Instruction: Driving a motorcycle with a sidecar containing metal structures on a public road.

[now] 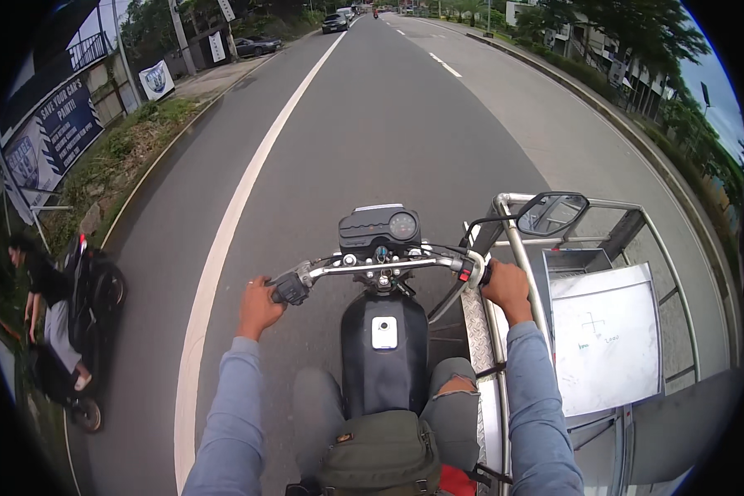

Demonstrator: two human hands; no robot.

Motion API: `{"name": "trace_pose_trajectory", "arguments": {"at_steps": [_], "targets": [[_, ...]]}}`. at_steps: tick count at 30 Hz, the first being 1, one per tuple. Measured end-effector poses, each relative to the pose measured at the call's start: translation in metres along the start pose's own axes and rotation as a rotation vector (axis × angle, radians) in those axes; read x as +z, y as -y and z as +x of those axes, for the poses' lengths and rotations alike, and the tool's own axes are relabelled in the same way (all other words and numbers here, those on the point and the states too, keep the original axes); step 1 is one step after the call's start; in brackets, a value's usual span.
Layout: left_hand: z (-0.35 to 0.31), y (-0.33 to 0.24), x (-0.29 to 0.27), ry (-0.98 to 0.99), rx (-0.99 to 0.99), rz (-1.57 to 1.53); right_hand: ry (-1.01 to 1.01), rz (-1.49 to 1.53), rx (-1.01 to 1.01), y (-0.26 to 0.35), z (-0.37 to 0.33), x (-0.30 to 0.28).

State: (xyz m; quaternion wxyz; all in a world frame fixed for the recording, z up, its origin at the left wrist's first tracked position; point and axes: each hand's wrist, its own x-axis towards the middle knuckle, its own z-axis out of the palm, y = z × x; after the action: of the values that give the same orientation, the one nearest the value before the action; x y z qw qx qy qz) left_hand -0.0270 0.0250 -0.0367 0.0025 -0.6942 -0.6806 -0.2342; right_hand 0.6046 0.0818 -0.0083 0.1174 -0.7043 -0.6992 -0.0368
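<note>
Silver, likely stiff, spanning beyond the black tank (382,376) as a handlebar (417,264); gripping outer ends with left hand (259,309) and right hand (508,291); probably steering heavily beside the sidecar (517,241) at right.

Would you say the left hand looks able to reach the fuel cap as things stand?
Probably yes: the fuel cap lies uncovered atop the black fuel tank, with nothing visible blocking the left hand, though it would first have to release the handlebar.

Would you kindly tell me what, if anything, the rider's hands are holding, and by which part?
The motorcycle's handlebar: the left hand is closed around its left end, the right hand around its right end.
</note>
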Motion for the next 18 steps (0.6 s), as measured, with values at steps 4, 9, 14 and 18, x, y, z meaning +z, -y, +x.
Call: {"name": "trace_pose_trajectory", "arguments": {"at_steps": [4,9,14,18], "targets": [[-0.005,0.003,-0.003,0.034,-0.051,0.050,0.031,0.016,0.013,0.007,0.001,-0.006],[-0.006,-0.005,-0.008,0.056,-0.083,0.044,0.029,-0.007,-0.023,0.001,0.008,-0.003],[-0.011,-0.011,-0.009,0.039,-0.060,0.034,0.031,-0.005,-0.006,-0.001,-0.001,-0.003],[-0.006,-0.009,-0.010,0.026,-0.050,-0.005,0.051,-0.024,-0.005,-0.002,0.006,-0.004]]}}
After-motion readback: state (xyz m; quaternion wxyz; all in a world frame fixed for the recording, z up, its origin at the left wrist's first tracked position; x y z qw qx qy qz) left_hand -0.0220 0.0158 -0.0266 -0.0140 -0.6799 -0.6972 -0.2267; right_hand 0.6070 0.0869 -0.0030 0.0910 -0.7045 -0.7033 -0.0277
